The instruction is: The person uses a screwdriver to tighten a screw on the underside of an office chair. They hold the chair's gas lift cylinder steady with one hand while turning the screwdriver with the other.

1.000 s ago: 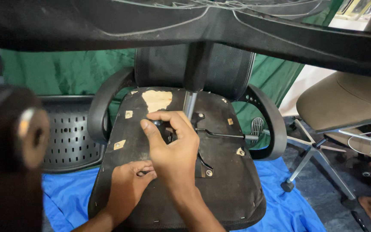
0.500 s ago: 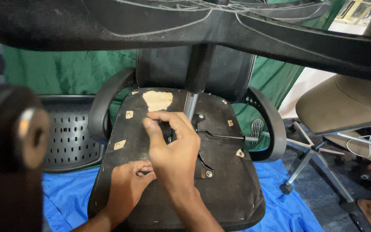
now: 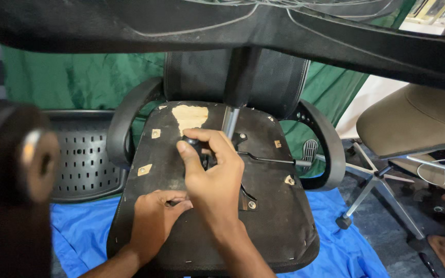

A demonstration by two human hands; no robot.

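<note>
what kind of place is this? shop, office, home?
Likely a chair repair workshop. An upturned office chair lies on a blue tarp, its underside up, with both hands on it: right hand gripping a black knob, left hand beside it. Another chair stands right; a loose perforated backrest lies left.

Upturned black chair seat [image 3: 263,216], underside up, on blue cloth; a black knob [image 3: 192,142] at its centre, gripped.
</note>
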